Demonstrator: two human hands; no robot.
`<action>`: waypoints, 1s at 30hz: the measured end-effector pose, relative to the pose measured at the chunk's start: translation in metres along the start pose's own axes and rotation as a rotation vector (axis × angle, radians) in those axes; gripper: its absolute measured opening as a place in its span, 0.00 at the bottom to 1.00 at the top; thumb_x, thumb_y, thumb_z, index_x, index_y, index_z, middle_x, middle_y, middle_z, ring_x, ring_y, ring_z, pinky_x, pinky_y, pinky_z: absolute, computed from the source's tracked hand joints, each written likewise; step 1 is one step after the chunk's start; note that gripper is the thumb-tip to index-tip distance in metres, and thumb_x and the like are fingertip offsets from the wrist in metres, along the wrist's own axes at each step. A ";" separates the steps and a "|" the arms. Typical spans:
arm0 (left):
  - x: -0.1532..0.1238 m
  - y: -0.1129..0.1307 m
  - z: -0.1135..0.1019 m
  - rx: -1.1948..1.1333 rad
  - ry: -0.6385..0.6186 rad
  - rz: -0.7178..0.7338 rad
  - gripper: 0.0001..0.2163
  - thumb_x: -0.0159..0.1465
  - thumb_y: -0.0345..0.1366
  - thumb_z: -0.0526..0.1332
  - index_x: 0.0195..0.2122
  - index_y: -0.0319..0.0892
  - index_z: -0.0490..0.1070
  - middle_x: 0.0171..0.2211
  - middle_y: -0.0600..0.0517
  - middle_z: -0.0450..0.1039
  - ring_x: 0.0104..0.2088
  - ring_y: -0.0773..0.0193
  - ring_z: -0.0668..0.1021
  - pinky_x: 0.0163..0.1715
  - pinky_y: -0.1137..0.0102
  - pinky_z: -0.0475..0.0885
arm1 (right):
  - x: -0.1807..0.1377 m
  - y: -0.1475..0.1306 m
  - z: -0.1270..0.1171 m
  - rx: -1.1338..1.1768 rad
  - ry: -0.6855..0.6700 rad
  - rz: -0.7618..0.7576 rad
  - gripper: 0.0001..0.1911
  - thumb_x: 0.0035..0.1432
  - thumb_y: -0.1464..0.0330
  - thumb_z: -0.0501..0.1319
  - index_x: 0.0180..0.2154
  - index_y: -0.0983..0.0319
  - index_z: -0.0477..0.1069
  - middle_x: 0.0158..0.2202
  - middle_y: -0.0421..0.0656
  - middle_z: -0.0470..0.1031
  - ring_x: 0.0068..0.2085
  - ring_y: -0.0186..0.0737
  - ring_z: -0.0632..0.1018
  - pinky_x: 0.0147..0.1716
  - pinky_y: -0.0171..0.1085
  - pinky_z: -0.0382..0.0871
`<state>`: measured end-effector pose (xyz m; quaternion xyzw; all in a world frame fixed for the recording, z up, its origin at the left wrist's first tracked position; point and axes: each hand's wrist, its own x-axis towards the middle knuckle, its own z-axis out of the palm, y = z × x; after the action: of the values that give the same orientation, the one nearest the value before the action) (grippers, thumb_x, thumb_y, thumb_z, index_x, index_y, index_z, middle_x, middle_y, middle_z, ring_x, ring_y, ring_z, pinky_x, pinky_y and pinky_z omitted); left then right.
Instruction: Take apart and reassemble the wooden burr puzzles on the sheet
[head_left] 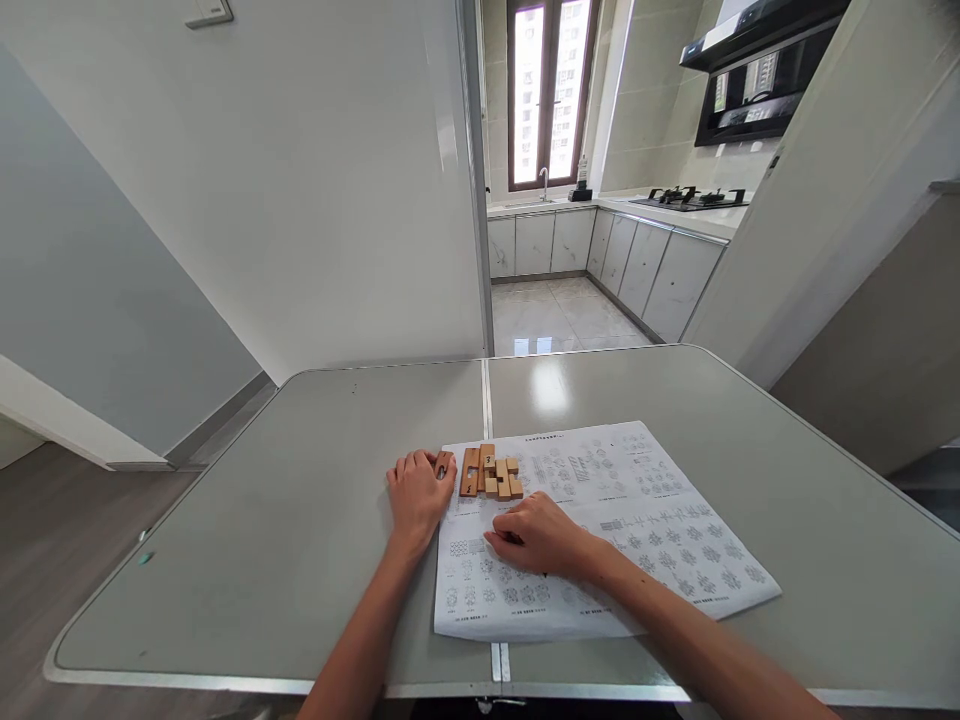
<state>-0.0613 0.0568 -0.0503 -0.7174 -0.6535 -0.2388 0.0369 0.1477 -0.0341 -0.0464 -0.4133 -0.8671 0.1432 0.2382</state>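
Observation:
My left hand (418,497) is closed on a brown wooden puzzle piece (444,463) with a notch cut in it, at the left edge of a printed sheet (585,600). Just right of it, several notched wooden puzzle pieces (504,480) lie close together on the sheet, some darker, some paler, a few with small black marks. My right hand (541,535) rests on the paper below these pieces, fingers curled in and nothing visible in them. Rows of small line drawings cover the sheet, partly hidden under my right hand and forearm.
Beneath the sheet is a grey folding table (300,560) with a metal-edged seam (486,400) down its middle. A white wall (337,200) rises behind it on the left. Beyond the doorway are kitchen cabinets (534,246) and a gas stove (694,198).

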 end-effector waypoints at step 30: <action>-0.007 0.029 -0.023 -0.691 -0.149 0.361 0.17 0.63 0.33 0.61 0.54 0.46 0.70 0.53 0.46 0.73 0.54 0.52 0.74 0.57 0.56 0.69 | 0.011 0.009 -0.015 1.059 0.394 0.391 0.20 0.68 0.50 0.58 0.31 0.58 0.63 0.17 0.31 0.61 0.16 0.30 0.58 0.17 0.33 0.52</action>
<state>-0.0408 0.0377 -0.0249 -0.8060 -0.3990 -0.3819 -0.2128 0.1561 -0.0192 -0.0345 -0.4089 -0.5251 0.5177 0.5375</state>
